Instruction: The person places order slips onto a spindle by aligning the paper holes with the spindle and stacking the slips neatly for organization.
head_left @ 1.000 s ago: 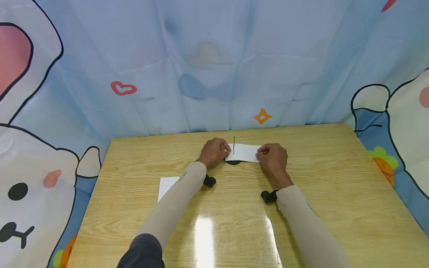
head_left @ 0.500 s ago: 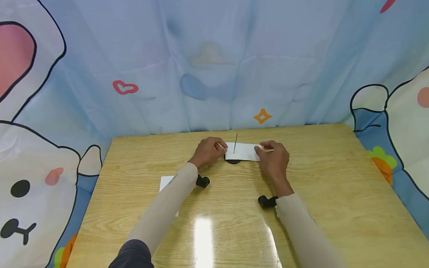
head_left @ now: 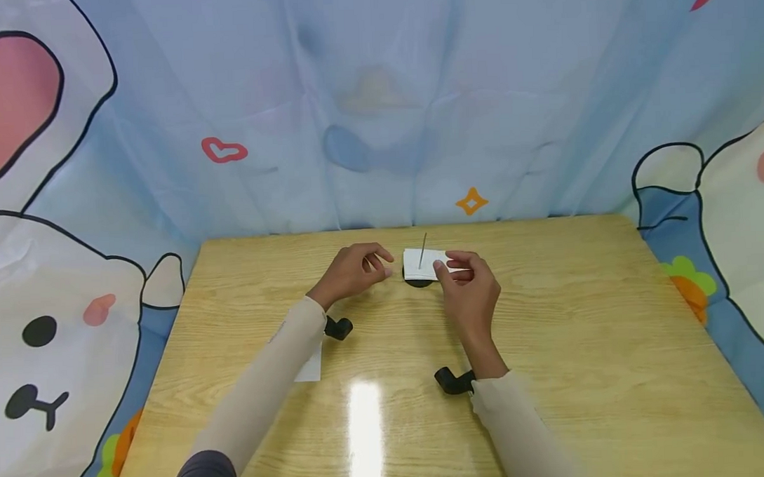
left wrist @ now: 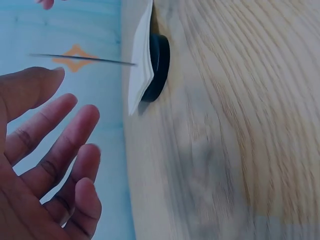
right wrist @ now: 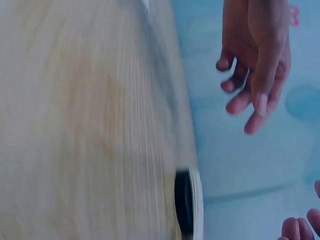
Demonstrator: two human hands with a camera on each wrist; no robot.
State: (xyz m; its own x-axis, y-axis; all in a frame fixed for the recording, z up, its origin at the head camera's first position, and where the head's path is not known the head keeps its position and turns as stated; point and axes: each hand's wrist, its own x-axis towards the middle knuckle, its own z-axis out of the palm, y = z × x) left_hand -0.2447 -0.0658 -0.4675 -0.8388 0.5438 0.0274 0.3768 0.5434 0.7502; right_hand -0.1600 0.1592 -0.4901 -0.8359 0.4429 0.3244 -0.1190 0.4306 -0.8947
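Note:
A receipt spike stands near the table's back edge, with a round black base and a thin upright metal needle. White paper slips lie stacked over the base, the needle poking up through them. My left hand hovers to their left with relaxed fingers and nothing in it. The left wrist view has its fingers spread apart from the needle. My right hand is over the right end of the slips, loosely bent and empty. Only its fingertips show in the right wrist view, off the paper.
Another white paper lies on the wooden table at the left, partly covered by my left forearm. A printed curtain hangs behind the table. Black wrist cameras stick out from both wrists.
Both hands have let go of the top slip, which now lies with the others on the spike. My left hand has drawn back to the left; my right has lifted off the slip's end.

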